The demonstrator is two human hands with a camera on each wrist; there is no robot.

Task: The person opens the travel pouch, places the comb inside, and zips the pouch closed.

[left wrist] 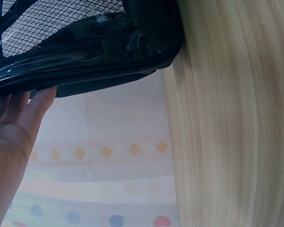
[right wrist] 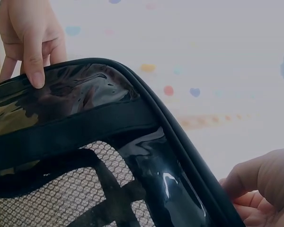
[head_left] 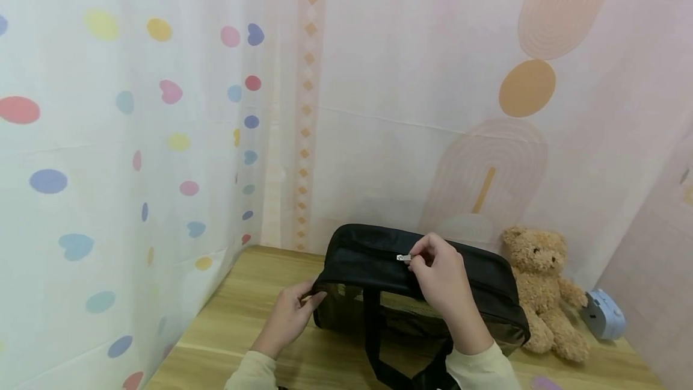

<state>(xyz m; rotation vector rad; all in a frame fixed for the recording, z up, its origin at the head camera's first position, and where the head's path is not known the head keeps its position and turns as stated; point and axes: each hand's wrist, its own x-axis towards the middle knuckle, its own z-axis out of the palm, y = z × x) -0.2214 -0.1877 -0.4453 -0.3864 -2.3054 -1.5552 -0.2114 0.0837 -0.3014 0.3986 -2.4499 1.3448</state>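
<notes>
While the left hand pinches the upper left corner of the black bag with thumb and fingers, the right hand pinches the zip pull between thumb and index finger. The bag stands on the wooden table before the person, its strap handle hanging down the near side. The zip work looks partway: the pull sits near the middle of the top, with length on both sides, so some of the run seems done and some left. Beyond the bag's right end sit a teddy bear and, just beside it, a light blue box; neither hand touches these.

Nearest, a purple piece is cut by the bottom edge and cannot be identified, and the strap handle's lower part runs out of frame. The right forearm covers part of the bag's front. Which stretch of zip is closed is hard to tell, and glare on the clear and mesh panels hides whatever the bag may hold. The left wrist view cuts off that hand's thumb. Farther back, the bag covers part of the bear; the patterned curtain closes off everything behind.
</notes>
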